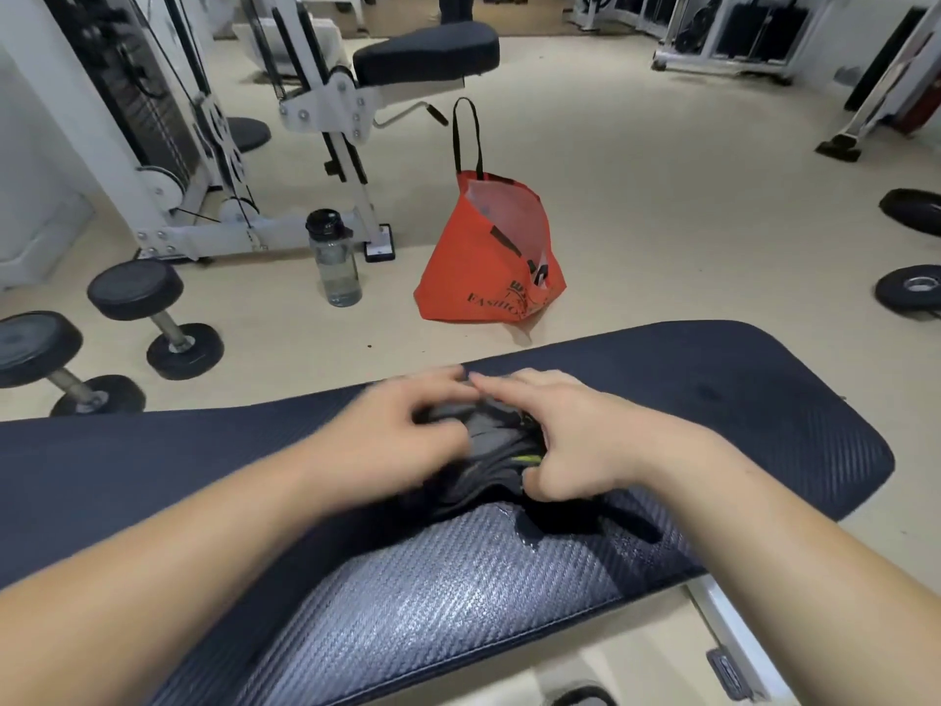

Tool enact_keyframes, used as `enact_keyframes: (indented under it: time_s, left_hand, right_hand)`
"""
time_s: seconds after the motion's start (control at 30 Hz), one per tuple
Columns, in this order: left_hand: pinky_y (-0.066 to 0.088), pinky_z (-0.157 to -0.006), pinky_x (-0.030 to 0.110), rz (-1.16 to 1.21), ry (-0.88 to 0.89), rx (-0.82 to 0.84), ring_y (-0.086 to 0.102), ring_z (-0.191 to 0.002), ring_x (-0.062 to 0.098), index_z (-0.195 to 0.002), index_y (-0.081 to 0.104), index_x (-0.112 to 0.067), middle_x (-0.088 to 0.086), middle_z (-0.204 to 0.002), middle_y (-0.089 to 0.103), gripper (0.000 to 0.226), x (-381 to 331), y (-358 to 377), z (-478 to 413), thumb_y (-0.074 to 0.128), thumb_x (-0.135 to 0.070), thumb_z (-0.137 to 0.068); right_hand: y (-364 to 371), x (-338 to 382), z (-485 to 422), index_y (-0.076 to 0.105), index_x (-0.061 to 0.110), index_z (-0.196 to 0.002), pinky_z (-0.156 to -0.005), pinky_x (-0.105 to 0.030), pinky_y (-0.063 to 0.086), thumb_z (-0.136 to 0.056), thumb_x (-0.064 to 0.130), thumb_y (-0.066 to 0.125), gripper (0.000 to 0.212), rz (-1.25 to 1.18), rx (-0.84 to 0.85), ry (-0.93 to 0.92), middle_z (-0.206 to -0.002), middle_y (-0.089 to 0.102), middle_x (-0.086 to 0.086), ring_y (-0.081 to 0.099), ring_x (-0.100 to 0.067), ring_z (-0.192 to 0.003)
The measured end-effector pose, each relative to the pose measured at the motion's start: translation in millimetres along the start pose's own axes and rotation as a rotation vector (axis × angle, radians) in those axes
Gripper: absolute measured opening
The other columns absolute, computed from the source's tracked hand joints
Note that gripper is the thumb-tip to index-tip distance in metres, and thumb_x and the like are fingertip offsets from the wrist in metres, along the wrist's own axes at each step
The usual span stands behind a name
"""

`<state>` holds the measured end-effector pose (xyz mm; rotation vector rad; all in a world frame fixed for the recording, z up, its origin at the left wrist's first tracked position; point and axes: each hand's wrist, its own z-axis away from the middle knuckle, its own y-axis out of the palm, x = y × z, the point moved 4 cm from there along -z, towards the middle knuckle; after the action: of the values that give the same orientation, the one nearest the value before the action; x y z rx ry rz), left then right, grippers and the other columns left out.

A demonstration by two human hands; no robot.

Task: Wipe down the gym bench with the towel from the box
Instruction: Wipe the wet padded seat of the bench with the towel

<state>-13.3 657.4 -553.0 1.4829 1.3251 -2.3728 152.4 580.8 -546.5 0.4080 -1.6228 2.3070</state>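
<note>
Bench [713,410]: dark padded top running across the lower half of the frame, textured weave showing at bottom centre.
Towel [489,450]: dark grey cloth with a yellow-green mark, bunched on the bench at centre frame.
Left hand [402,430]: blurred, fingers curled onto the towel's left side, gripping it.
Right hand [575,440]: fingers and thumb pinching the towel's right side.
Bag [483,257]: orange tote standing on the floor beyond the bench, centre frame.
Bottle [333,257]: clear, dark cap, left of the bag.
Dumbbells [153,318]: on the floor at left.
</note>
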Motion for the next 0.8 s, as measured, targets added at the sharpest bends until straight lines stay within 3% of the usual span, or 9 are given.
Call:
enact_keyframes:
  time_s: [0.03, 0.13, 0.17, 0.23, 0.3, 0.4, 0.47, 0.67, 0.8]
  left_hand:
    - [0.036, -0.11, 0.015, 0.012, -0.046, -0.098, 0.048, -0.137, 0.004, -0.126, 0.07, -0.029, -0.013, -0.147, 0.054, 0.054, 9.2, -14.3, -1.7, 0.056, -0.033, -0.074]
    - [0.047, -0.107, 0.038, -0.476, -0.136, -0.18, 0.055, -0.129, 0.026, -0.119, 0.069, -0.019, -0.002, -0.136, 0.062, 0.052, 34.5, -33.8, -7.0, 0.041, -0.029, -0.076]
    - [0.051, -0.101, 0.041, -0.566, -0.169, -0.122, 0.057, -0.123, 0.028, -0.115, 0.068, -0.02, -0.001, -0.131, 0.063, 0.052, 39.1, -31.4, -7.9, 0.037, -0.03, -0.074]
    - [0.054, -0.094, 0.042, -0.652, -0.203, -0.08, 0.057, -0.117, 0.027, -0.111, 0.068, -0.023, -0.001, -0.125, 0.063, 0.048, 45.4, -26.8, -10.2, 0.035, -0.029, -0.076]
    - [0.054, -0.092, 0.042, -0.703, -0.196, -0.083, 0.056, -0.115, 0.029, -0.109, 0.067, -0.021, 0.002, -0.122, 0.062, 0.039, 43.6, -23.8, -11.9, 0.039, -0.026, -0.081]
    - [0.054, -0.092, 0.044, -0.757, -0.183, -0.111, 0.054, -0.113, 0.03, -0.119, 0.063, -0.016, 0.005, -0.124, 0.06, 0.039, 42.6, -16.5, -10.1, 0.042, -0.022, -0.086]
    - [0.052, -0.096, 0.043, -0.762, -0.178, -0.12, 0.053, -0.116, 0.031, -0.132, 0.057, -0.014, 0.006, -0.129, 0.059, 0.046, 46.5, -11.7, -8.2, 0.042, -0.022, -0.089]
    - [0.044, -0.109, 0.04, -0.735, -0.152, -0.149, 0.049, -0.128, 0.032, -0.142, 0.05, -0.013, 0.007, -0.143, 0.054, 0.051, 52.3, -10.1, -5.4, 0.042, -0.022, -0.092]
    - [0.038, -0.113, 0.038, -0.694, -0.147, -0.156, 0.045, -0.134, 0.029, -0.145, 0.048, -0.015, 0.005, -0.149, 0.049, 0.049, 53.4, -10.6, -3.7, 0.04, -0.025, -0.098]
  right_hand:
    - [1.9, -2.5, -1.0, 0.03, 0.038, -0.16, -0.117, -0.043, 0.04, -0.069, 0.047, 0.077, 0.102, 0.046, 0.018, 0.006, -0.151, 0.037, 0.016, 0.029, -0.012, -0.144]
    - [3.5, -0.5, -1.8, 0.036, 0.034, -0.158, -0.119, -0.042, 0.037, -0.059, 0.074, 0.082, 0.116, 0.068, 0.044, 0.046, -0.153, 0.032, 0.019, 0.025, -0.009, -0.145]
    - [3.9, 2.4, -3.0, 0.04, 0.037, -0.155, -0.115, -0.042, 0.041, -0.059, 0.076, 0.08, 0.112, 0.078, 0.007, 0.054, -0.149, 0.036, 0.019, 0.028, -0.008, -0.142]
    - [2.5, 4.7, -8.7, 0.051, 0.045, -0.143, -0.101, -0.04, 0.047, -0.072, 0.063, 0.077, 0.078, 0.094, -0.136, 0.046, -0.138, 0.045, 0.019, 0.038, -0.01, -0.134]
    - [-3.6, -3.5, -14.9, 0.055, 0.048, -0.133, -0.095, -0.042, 0.049, -0.083, 0.047, 0.068, 0.052, 0.1, -0.26, 0.094, -0.132, 0.051, 0.016, 0.043, -0.015, -0.131]
    - [-18.6, -26.8, -15.3, 0.053, 0.049, -0.137, -0.095, -0.044, 0.05, -0.091, 0.039, 0.059, 0.048, 0.162, -0.336, 0.286, -0.131, 0.056, 0.005, 0.046, -0.027, -0.131]
    - [-21.1, -31.6, -13.9, 0.054, 0.047, -0.137, -0.096, -0.042, 0.051, -0.09, 0.041, 0.058, 0.048, 0.163, -0.336, 0.334, -0.126, 0.057, 0.001, 0.047, -0.029, -0.13]
    - [9.8, 12.3, -5.0, 0.063, 0.042, -0.112, -0.084, -0.037, 0.049, -0.077, 0.051, 0.064, 0.036, 0.112, -0.16, 0.109, -0.101, 0.053, 0.011, 0.05, -0.017, -0.112]
    - [-7.0, -21.6, 3.1, 0.063, 0.034, -0.104, -0.085, -0.04, 0.05, -0.08, 0.051, 0.062, 0.029, 0.118, -0.306, 0.349, -0.106, 0.054, 0.003, 0.051, -0.025, -0.117]
